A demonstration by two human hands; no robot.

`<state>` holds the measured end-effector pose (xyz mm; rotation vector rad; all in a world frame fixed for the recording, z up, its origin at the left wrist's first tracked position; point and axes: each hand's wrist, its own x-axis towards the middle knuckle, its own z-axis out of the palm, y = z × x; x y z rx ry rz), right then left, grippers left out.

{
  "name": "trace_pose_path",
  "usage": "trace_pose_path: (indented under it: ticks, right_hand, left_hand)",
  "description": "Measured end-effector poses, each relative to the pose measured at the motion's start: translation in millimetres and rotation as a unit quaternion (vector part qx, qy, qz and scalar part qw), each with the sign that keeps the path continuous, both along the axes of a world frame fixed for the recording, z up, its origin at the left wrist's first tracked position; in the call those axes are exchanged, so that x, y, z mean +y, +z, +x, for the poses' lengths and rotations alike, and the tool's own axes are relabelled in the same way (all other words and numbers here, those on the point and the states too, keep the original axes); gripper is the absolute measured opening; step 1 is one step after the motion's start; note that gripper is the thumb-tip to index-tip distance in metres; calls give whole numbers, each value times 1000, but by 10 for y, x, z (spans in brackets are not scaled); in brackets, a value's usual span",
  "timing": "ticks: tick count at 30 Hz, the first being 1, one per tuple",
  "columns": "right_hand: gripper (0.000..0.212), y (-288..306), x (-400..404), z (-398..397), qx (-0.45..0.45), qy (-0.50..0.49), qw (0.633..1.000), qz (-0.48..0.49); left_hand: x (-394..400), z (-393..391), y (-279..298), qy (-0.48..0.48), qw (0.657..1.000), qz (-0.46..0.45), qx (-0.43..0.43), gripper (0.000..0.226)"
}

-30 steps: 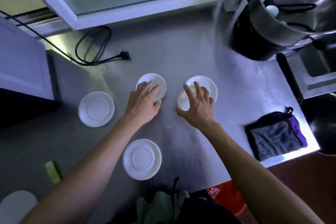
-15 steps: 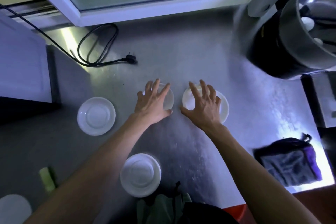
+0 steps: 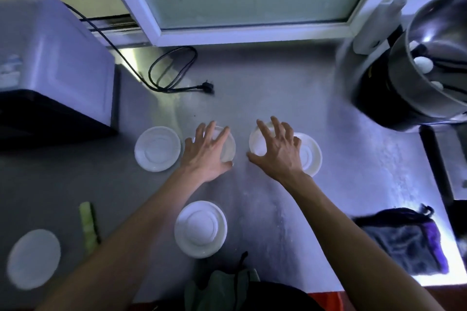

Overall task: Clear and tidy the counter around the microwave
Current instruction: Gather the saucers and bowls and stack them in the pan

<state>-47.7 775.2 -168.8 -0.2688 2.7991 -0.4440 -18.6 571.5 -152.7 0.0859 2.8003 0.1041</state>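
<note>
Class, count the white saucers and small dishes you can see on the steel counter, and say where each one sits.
6. One beside the microwave, one under the left hand, two overlapping under the right hand, one nearest the person, one blurred at far left.

— Right of the window frame [image 3: 252,33]?
— Steel pot [image 3: 429,68], shiny, with white round things inside.
— Below that pot?
— Dark folded cloth [image 3: 404,242], purple-edged.
— Under the frame itself?
— Loose black cord [image 3: 174,68], plug lying unplugged.
</note>
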Motion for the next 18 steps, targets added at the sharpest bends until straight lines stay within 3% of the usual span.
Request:
trace_pose_path:
  ticks: [8,18]
  right_hand:
    - [90,221,-548,340,24,89,996,-12]
    - [93,328,-1743,1094,47,209,977,-8]
  left_hand:
    - [-601,751,203,88,996,-10,17,94]
    - [-1545,2020,398,240,970,48,0,96]
